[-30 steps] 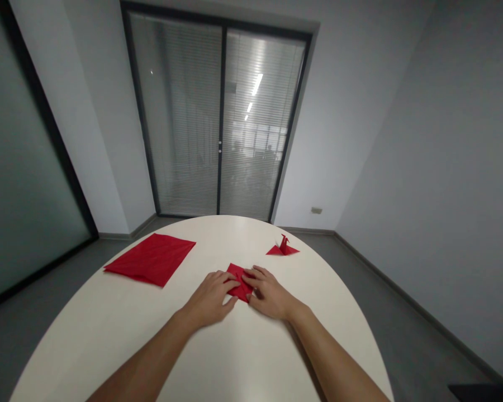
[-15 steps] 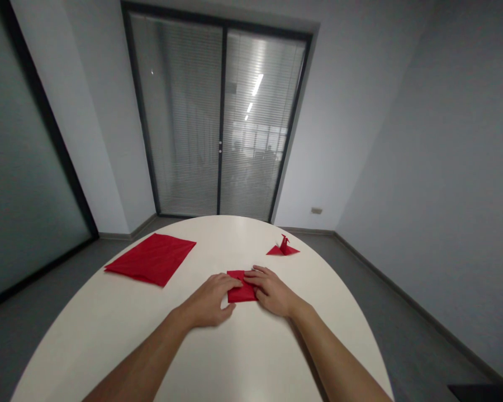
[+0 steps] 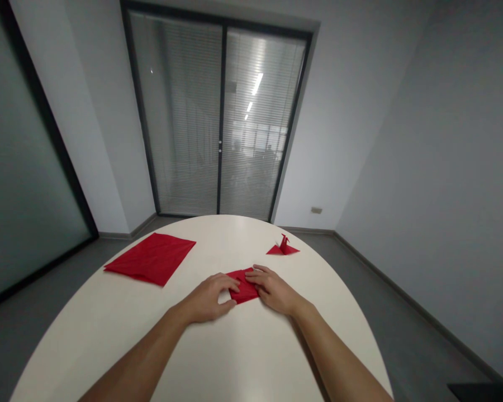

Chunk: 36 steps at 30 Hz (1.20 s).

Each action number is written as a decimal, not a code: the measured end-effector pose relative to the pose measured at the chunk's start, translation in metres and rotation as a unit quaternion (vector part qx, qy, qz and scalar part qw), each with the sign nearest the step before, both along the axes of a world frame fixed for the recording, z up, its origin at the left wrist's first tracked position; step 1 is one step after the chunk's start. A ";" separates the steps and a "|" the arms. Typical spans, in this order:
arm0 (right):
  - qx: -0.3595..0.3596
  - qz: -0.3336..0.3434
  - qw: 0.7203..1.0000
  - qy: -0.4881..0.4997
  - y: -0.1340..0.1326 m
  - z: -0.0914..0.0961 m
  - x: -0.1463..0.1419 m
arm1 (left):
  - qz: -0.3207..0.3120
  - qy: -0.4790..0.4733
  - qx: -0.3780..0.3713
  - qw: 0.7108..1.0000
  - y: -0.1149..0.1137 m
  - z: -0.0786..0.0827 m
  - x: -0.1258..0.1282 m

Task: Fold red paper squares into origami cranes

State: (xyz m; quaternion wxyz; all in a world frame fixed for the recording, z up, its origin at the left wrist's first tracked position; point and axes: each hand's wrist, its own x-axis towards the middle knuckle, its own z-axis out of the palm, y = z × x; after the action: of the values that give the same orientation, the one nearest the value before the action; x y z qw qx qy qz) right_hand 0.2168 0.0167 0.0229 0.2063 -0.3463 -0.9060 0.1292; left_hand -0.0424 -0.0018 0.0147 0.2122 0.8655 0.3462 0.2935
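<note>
A small folded sheet of red origami paper [image 3: 246,289] lies on the table between my two hands, turned slightly askew. My left hand [image 3: 212,297] holds its left edge, with the fingertips over the top and the thumb at the near left corner. On the right side, my right hand [image 3: 274,290] grips the paper, its fingers laid over the surface and the right edge. Parts of the sheet are hidden under the fingers of both hands.
A stack or sheet of red paper [image 3: 153,259] lies at the left of the round white table [image 3: 235,357]. Farther back on the right stands a folded red paper crane [image 3: 284,247]. Beyond the table's far edge is a glazed partition with blinds [image 3: 184,123].
The folded paper has turned a little counterclockwise, its right side now farther from me. Both hands have shifted slightly with it and keep their hold.
</note>
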 end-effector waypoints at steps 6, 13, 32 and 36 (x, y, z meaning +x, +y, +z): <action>-0.002 -0.007 1.000 0.013 -0.007 0.007 -0.004 | 0.022 -0.007 -0.001 1.000 0.003 -0.003 0.003; -0.010 -0.010 1.000 0.006 -0.020 0.023 -0.009 | 0.083 0.033 0.023 0.996 0.004 0.000 0.009; -0.037 -0.045 0.998 0.022 -0.015 0.013 -0.011 | 0.116 0.009 0.070 0.991 0.007 -0.014 0.016; -0.023 -0.027 0.999 0.015 -0.012 0.010 -0.012 | 0.108 0.077 0.100 0.986 0.010 -0.015 0.017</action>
State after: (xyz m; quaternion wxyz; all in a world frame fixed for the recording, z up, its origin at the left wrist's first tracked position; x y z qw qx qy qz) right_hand 0.2047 0.0047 0.0328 0.2151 -0.3737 -0.8898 0.1498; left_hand -0.0256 0.0078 -0.0001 0.0641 0.8600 0.4215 0.2805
